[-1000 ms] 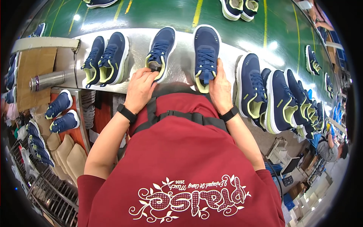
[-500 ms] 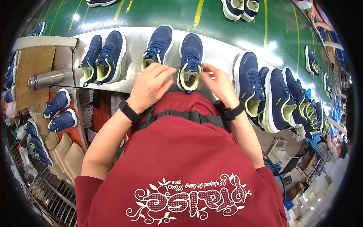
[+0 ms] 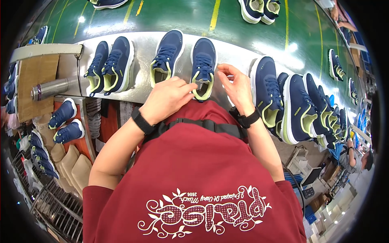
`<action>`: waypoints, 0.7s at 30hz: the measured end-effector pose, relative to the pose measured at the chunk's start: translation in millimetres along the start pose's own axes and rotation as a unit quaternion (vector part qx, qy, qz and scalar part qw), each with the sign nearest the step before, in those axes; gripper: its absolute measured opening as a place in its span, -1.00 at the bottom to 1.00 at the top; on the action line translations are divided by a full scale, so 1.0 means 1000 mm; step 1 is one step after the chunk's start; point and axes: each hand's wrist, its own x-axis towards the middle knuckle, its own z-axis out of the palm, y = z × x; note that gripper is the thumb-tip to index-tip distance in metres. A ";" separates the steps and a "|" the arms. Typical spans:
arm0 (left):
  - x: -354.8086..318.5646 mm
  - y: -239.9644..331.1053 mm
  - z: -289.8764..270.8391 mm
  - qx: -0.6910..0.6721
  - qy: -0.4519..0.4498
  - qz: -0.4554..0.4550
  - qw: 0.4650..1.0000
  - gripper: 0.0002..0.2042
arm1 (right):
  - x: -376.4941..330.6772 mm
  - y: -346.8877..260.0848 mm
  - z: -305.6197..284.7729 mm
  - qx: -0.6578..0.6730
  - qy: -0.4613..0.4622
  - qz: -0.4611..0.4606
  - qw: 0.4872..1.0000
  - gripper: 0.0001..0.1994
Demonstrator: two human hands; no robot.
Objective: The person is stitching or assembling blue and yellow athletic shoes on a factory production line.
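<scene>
Two navy sneakers with lime-green linings stand toe-away on the metal ledge in front of me: a left sneaker (image 3: 167,54) and a right sneaker (image 3: 204,60). My left hand (image 3: 170,99) is over the heel of the left one, partly hiding it. Its fingertips reach the collar of the right sneaker, with a gap between thumb and forefinger; whether they touch it is unclear. To the right of that same sneaker, my right hand (image 3: 238,87) is raised with bent fingers, thumb and forefinger slightly apart, holding nothing.
Another pair of sneakers (image 3: 117,65) stands left on the metal ledge (image 3: 139,87). A row of several sneakers (image 3: 265,89) lines the right side. Beyond is a green surface (image 3: 178,16) bearing more shoes. Lower left are shoe uppers (image 3: 63,113) and beige insole-shaped pieces (image 3: 75,164).
My left hand has moved right and nearer, its fingertips now at the right sneaker's collar. The right hand has drawn slightly away from that sneaker's side.
</scene>
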 end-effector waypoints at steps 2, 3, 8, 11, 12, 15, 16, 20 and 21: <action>-0.004 -0.001 -0.007 -0.016 0.012 -0.021 1.000 -0.76 | -0.003 0.002 -0.003 0.021 0.019 -0.001 1.000 -0.77; -0.007 -0.001 -0.009 -0.031 0.024 -0.043 0.998 -0.76 | -0.004 0.003 -0.002 0.021 0.017 -0.002 1.000 -0.77; 0.008 0.001 0.008 -0.015 -0.106 -0.062 0.992 -0.68 | -0.002 0.007 0.006 0.030 0.022 0.003 0.999 -0.79; 0.019 0.007 0.016 0.026 -0.201 -0.097 0.974 -0.60 | 0.007 0.003 0.003 0.018 -0.031 0.010 0.999 -0.78; 0.018 -0.002 0.031 0.005 -0.145 -0.075 0.987 -0.58 | 0.010 0.000 0.002 0.016 -0.031 0.010 0.999 -0.78; 0.031 -0.011 0.042 0.057 -0.197 -0.096 0.974 -0.61 | 0.017 -0.005 0.003 -0.059 -0.057 -0.010 0.997 -0.74; 0.031 -0.012 0.046 0.072 -0.152 -0.083 0.982 -0.58 | 0.018 -0.004 0.006 -0.081 -0.049 -0.024 0.995 -0.72; 0.032 -0.008 0.048 0.070 -0.127 -0.102 0.984 -0.53 | 0.012 0.005 0.012 -0.200 0.030 -0.162 0.966 -0.58; 0.031 -0.008 0.049 0.071 -0.126 -0.104 0.984 -0.53 | 0.011 0.003 0.013 -0.235 0.071 -0.199 0.949 -0.56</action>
